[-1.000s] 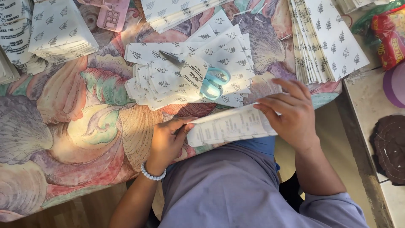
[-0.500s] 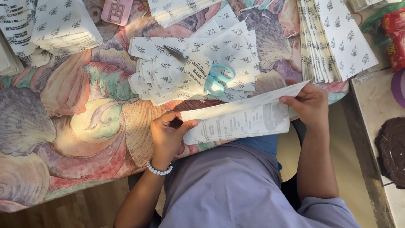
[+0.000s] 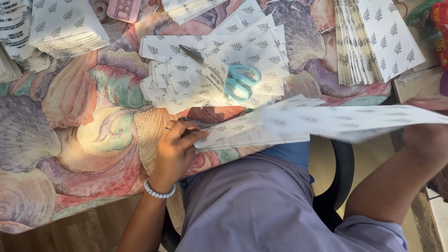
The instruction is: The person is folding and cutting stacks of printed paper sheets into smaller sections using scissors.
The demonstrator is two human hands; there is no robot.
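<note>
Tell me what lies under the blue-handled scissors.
The scissors lie on a loose pile of white paper sheets with a leaf print, spread over the shell-patterned tablecloth. One sheet covers the middle of the blades. How many sheets are stacked beneath, and the cloth below them, is hidden.

Matt paper sheets (image 3: 345, 122), plastic-handled metal scissors (image 3: 233, 79), glossy printed tablecloth (image 3: 70, 135), wood floor (image 3: 70, 235).

Shell-print table (image 3: 70, 140) under paper stacks (image 3: 205, 70)

Right hand (image 3: 427, 135) and the paper sheet (image 3: 354, 122) it lifts are motion-blurred; its fingers lie partly behind the sheet. Scissors' blades (image 3: 193, 53) lie partly under paper pieces.
</note>
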